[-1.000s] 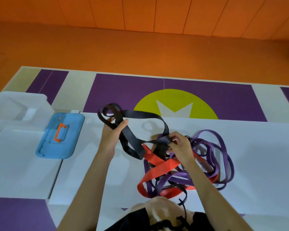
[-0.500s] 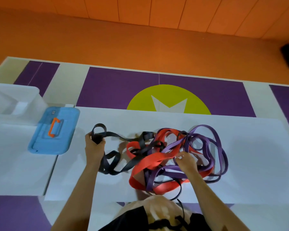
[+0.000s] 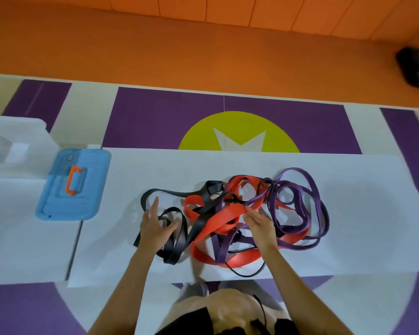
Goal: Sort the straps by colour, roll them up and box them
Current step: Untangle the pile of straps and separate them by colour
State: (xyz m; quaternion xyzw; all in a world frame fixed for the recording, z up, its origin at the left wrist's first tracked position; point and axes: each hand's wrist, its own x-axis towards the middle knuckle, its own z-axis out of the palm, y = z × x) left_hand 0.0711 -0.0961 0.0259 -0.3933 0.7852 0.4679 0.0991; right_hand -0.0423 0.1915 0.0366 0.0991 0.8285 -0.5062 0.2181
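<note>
A tangle of straps lies on the white table (image 3: 363,213). Black straps (image 3: 179,240) spread at its left, red straps (image 3: 218,223) cross the middle, and purple straps (image 3: 310,201) loop at the right. My left hand (image 3: 154,226) rests flat on the black straps with its fingers spread. My right hand (image 3: 259,223) lies over the middle of the heap, fingertips at a red strap; whether it pinches the strap I cannot tell. A clear plastic box (image 3: 15,146) stands at the far left, its blue lid (image 3: 74,184) with an orange handle lying beside it.
The table is made of two white tops with a gap (image 3: 74,250) between them at the left. A purple, cream and yellow floor mat (image 3: 169,119) lies beyond the table. A dark object (image 3: 416,66) sits on the orange floor at the upper right.
My left hand has let go of the black strap's loop and come down flat on the black straps. My right hand has shifted slightly up onto the red strap. The black straps have settled on the table.
</note>
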